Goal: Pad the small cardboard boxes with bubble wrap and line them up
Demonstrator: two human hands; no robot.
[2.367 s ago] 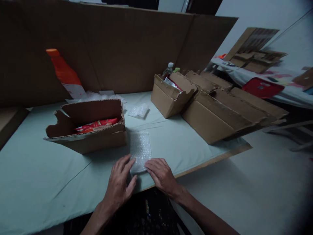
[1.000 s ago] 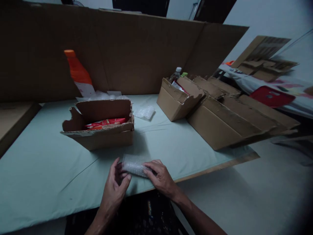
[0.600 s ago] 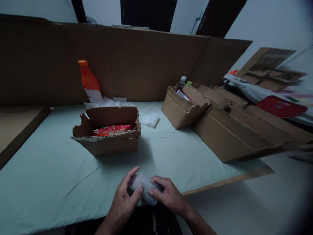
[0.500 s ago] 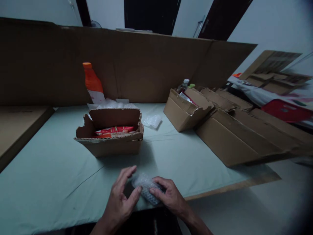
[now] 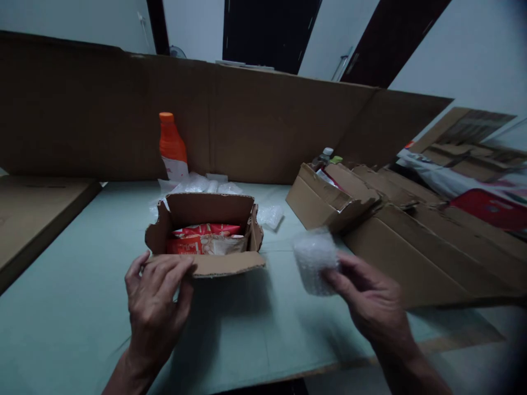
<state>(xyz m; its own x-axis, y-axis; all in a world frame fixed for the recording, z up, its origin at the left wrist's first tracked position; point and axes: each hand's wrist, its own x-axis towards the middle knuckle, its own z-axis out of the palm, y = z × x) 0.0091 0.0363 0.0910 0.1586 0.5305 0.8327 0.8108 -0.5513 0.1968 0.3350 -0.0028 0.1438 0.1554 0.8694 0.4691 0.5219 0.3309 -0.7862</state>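
My left hand has its fingers hooked over the front flap of an open cardboard box, and the flap tilts outward toward me. Inside the box lie red and pale printed packets. To the right, my right hand grips a bundle of bubble wrap between thumb and fingers, raised above the table and slightly blurred. Whether something is wrapped inside it, I cannot tell.
Behind the box stands an orange-and-white bottle beside crumpled bubble wrap. Another bubble wrap piece lies right of the box. Filled cardboard boxes line the right side. A flat carton lies left; a tall cardboard panel closes the back.
My right hand has lifted the bubble wrap bundle from the table's front edge, up and to the right. My left hand has moved to the box and bent its front flap outward.
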